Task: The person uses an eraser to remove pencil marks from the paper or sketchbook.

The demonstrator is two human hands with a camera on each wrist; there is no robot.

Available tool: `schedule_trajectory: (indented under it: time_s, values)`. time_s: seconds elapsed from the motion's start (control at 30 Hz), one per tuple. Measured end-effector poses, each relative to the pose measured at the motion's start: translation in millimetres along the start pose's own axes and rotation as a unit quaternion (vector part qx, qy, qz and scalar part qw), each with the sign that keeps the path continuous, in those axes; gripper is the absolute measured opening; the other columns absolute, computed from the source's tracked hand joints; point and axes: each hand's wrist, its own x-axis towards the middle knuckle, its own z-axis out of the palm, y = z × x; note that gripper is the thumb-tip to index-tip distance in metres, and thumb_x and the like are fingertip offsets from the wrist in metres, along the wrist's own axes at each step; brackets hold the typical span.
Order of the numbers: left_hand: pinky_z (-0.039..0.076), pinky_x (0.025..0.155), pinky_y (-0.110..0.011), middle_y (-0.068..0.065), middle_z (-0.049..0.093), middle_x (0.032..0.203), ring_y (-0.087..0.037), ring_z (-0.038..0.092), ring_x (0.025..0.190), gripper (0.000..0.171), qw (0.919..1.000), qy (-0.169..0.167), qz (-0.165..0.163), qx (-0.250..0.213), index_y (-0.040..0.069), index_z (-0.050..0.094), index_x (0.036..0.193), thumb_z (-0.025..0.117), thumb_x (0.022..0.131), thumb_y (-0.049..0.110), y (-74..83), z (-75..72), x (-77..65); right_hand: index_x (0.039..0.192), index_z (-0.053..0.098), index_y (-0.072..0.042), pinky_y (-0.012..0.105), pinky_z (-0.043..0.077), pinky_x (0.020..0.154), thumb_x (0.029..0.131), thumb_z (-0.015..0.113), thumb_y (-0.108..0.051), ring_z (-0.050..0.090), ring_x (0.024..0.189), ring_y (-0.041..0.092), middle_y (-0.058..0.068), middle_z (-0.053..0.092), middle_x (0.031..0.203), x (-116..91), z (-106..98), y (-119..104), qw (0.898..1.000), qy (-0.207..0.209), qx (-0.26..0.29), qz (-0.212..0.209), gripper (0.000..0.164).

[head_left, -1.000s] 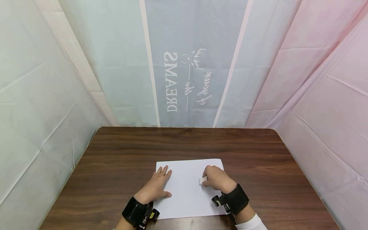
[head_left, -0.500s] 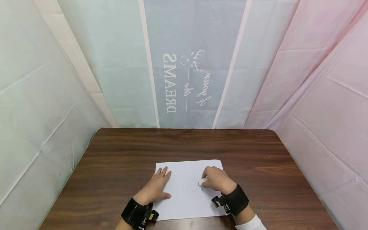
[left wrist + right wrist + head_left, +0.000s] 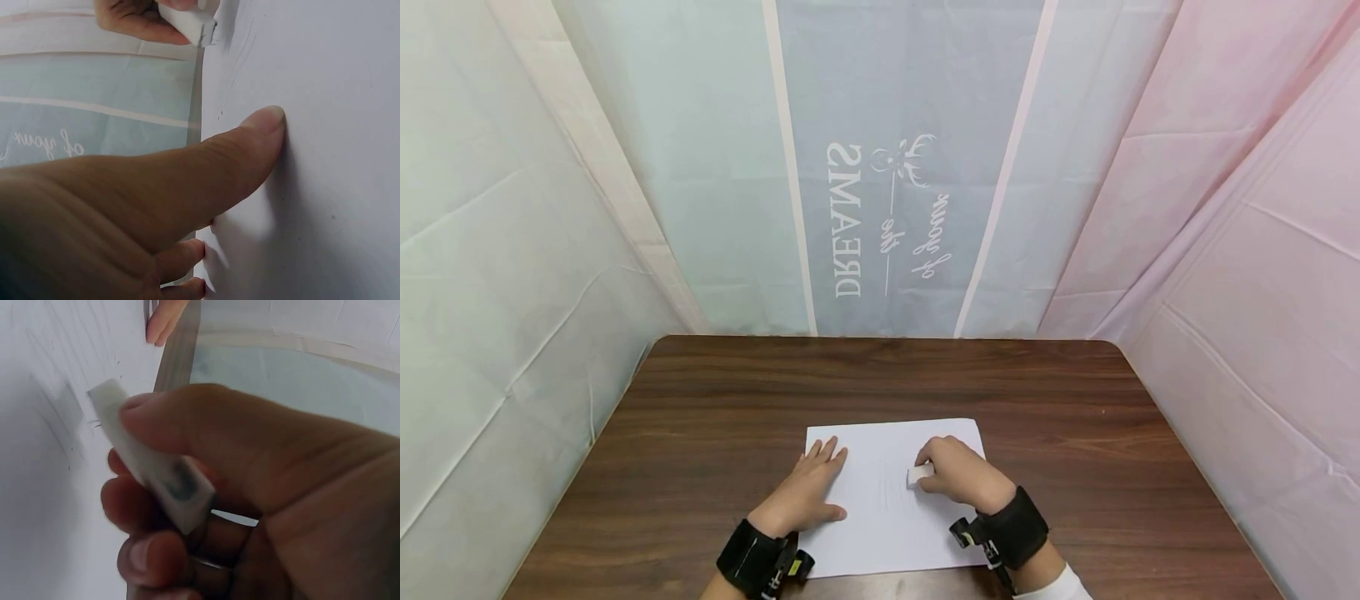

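My right hand [image 3: 966, 475] pinches a white eraser [image 3: 134, 434] between thumb and curled fingers, its end down at a white sheet of paper [image 3: 880, 550]. Faint pencil lines [image 3: 886, 487] run along the middle of the sheet, just left of the eraser. Smudged ends and a dark mark show on the eraser in the right wrist view. Spread flat on the left side of the sheet, my left hand [image 3: 801, 492] presses it with straight fingers and thumb. In the left wrist view the thumb [image 3: 250, 140] lies on the paper, and small dark crumbs dot the surface.
The paper lies on a dark brown wooden table [image 3: 715, 417], near its front edge. Pale curtains [image 3: 917, 83] with printed lettering hang behind the table and along both sides. Black camera straps [image 3: 1015, 525] wrap both wrists.
My right hand has slid left over the paper with the eraser. The pencil lines near it look fewer and fainter. My left hand stays in place.
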Motion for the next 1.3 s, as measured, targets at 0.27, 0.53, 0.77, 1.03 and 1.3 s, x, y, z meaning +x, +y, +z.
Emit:
schedule_trajectory:
  time_s: [0.27,0.53,0.77,1.03,1.3]
  values:
    - [0.025,0.120,-0.068,-0.029,0.031,0.162,-0.051,0.025,0.151,0.087,1.0000,0.003,0.003,0.008,-0.004,0.047,0.148,0.088,0.076,0.024,0.2,0.8,-0.1,0.102,0.078,0.001,0.027,0.049,0.067,0.085,0.077,-0.013,0.056,0.078,0.011,0.014,0.076,0.106,3.8,3.9,0.1,1.000,0.004,-0.002,-0.007,0.023]
    - [0.030,0.121,-0.062,-0.025,0.037,0.160,-0.048,0.030,0.150,0.088,0.9988,0.007,-0.003,0.048,-0.002,0.049,0.147,0.089,0.075,0.028,2.1,2.2,1.9,0.105,0.077,0.001,0.024,0.048,0.064,0.086,0.076,-0.013,0.056,0.075,0.008,0.014,0.077,0.108,4.2,6.1,-2.1,1.000,0.013,-0.005,-0.016,0.023]
    - [0.031,0.121,-0.061,-0.023,0.043,0.158,-0.046,0.032,0.150,0.087,0.9970,0.020,0.006,0.074,-0.003,0.051,0.145,0.090,0.074,0.029,3.5,1.7,0.4,0.104,0.077,0.000,0.027,0.052,0.067,0.087,0.077,-0.014,0.063,0.083,0.011,0.014,0.077,0.107,4.2,4.6,-4.5,1.000,0.018,-0.008,-0.018,0.023]
    - [0.033,0.121,-0.058,-0.022,0.044,0.157,-0.044,0.038,0.148,0.090,0.9971,0.004,0.015,0.075,-0.002,0.053,0.144,0.090,0.072,0.036,7.8,2.1,-2.0,0.103,0.077,0.000,0.027,0.050,0.066,0.086,0.076,-0.014,0.060,0.080,0.010,0.013,0.077,0.106,5.3,4.3,-5.0,1.000,0.021,-0.012,-0.018,0.022]
    - [0.034,0.120,-0.058,-0.022,0.042,0.158,-0.044,0.037,0.148,0.097,0.9970,0.000,0.020,0.075,-0.002,0.051,0.145,0.094,0.066,0.034,7.6,4.2,-1.2,0.104,0.077,0.000,0.030,0.053,0.069,0.087,0.076,-0.014,0.064,0.084,0.013,0.013,0.077,0.107,5.3,4.3,-5.7,0.999,0.023,-0.016,-0.015,0.022]
